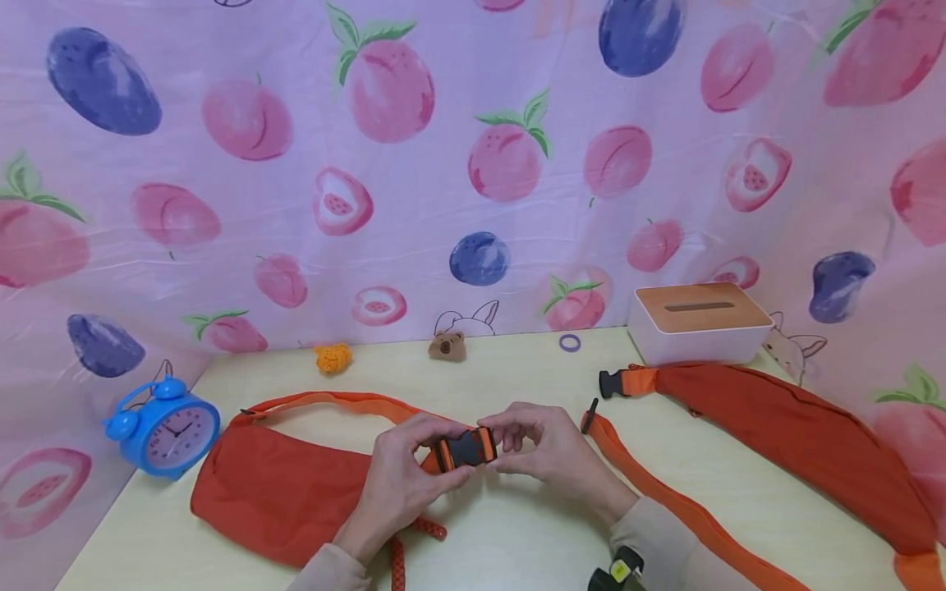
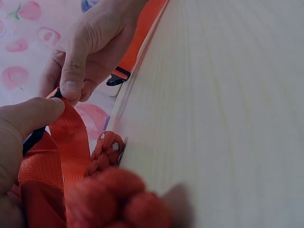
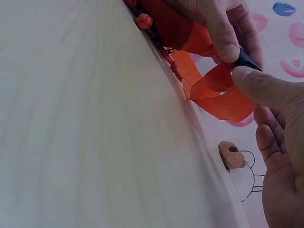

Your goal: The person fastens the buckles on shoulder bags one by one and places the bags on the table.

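A black side-release buckle on orange webbing is raised over the table, its two halves fitted together. My left hand pinches its left end between thumb and fingers. At the opposite end my right hand pinches the buckle beside the webbing. An orange strap loops below the fingers in the right wrist view. The strap belongs to a red-orange bag lying at the left, partly behind my left hand. Braided cord ends hang near the left wrist camera.
A second red-orange bag lies at the right with its buckle halves apart and a long strap. A blue alarm clock stands at the left. Along the back are a tissue box, a bear figure and a purple ring.
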`<state>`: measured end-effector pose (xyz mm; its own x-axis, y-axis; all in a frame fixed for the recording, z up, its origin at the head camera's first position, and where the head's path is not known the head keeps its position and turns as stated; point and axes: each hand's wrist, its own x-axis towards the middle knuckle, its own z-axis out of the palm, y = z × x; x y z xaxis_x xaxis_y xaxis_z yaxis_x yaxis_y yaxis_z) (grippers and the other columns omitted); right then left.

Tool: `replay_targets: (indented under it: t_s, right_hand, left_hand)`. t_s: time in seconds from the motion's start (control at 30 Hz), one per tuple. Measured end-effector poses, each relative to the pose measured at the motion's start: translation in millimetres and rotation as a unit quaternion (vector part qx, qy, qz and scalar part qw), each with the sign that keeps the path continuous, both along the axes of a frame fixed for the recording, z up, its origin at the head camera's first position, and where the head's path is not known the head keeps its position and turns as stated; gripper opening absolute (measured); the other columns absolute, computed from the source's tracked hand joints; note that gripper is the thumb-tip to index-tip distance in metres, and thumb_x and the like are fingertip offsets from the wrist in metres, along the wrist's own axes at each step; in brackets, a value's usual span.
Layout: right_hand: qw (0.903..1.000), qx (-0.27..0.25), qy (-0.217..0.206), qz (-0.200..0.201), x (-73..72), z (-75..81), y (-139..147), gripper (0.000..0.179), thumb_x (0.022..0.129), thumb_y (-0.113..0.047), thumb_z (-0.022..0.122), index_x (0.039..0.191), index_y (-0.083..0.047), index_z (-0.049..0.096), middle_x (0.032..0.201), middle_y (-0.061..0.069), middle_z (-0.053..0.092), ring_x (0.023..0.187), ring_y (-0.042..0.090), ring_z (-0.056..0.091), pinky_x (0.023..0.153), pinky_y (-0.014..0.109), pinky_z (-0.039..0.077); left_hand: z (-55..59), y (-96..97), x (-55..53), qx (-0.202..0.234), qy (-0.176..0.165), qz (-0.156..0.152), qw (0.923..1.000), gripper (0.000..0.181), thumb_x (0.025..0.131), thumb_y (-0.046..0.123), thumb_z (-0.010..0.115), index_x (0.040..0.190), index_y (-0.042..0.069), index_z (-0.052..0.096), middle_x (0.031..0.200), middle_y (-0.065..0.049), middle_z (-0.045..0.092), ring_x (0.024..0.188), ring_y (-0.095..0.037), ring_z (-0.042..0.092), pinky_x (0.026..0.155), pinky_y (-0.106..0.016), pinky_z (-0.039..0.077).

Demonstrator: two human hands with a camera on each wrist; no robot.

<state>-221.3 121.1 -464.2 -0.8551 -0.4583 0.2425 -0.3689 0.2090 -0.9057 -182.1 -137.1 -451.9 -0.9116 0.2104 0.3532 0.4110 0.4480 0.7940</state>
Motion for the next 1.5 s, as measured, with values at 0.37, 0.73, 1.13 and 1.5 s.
replay_targets:
  t_s: [0.37,0.73,1.13,1.5]
  right_hand:
    - [0.9999,-0.012,-0.002,0.006,2.7,3.1,-2.7,0.050,0.082,-0.010,0.100,0.129,-0.020,0.084,0.097,0.006,0.073,0.091,0.025,0.066,0.077,0.029,0.052]
    - [1.0000,0.005,0.008,0.003,3.6,2.1,-5.4,0.050,0.082,-0.012,0.100,0.128,-0.025,0.084,0.099,0.008,0.074,0.092,0.023,0.066,0.080,0.035,0.054]
    - [0.9992,0.035,0.013,0.011,2.2,2.7,-4.1,0.052,0.086,-0.015,0.098,0.130,-0.033,0.079,0.107,-0.001,0.075,0.093,0.020,0.068,0.081,0.030,0.058]
    - [0.9920,0.063,0.110,0.006,-1.0,3.5,1.2,0.058,0.089,-0.021,0.097,0.140,-0.034,0.072,0.132,-0.002,0.068,0.116,0.029,0.065,0.094,0.041,0.058]
  left_hand:
    - [-0.9,-0.5,0.0,0.010,0.001,-0.009,0.9999,0.050,0.077,0.010,0.104,0.117,0.031,0.084,0.113,0.016,0.078,0.101,-0.010,0.074,0.095,-0.038,0.066]
    - [1.3,0.3,0.8,0.000,0.009,-0.016,0.9998,0.049,0.077,0.014,0.105,0.117,0.032,0.084,0.112,0.021,0.076,0.104,-0.010,0.072,0.094,-0.038,0.066]
    - [-1.2,-1.1,-0.6,-0.010,0.012,-0.017,0.9997,0.051,0.078,0.017,0.105,0.121,0.030,0.080,0.113,0.015,0.074,0.098,-0.009,0.072,0.093,-0.036,0.065]
    - [-6.1,-2.3,-3.0,-0.015,0.081,-0.021,0.9964,0.052,0.077,0.020,0.106,0.119,0.021,0.075,0.112,-0.002,0.076,0.096,-0.028,0.072,0.084,-0.041,0.064]
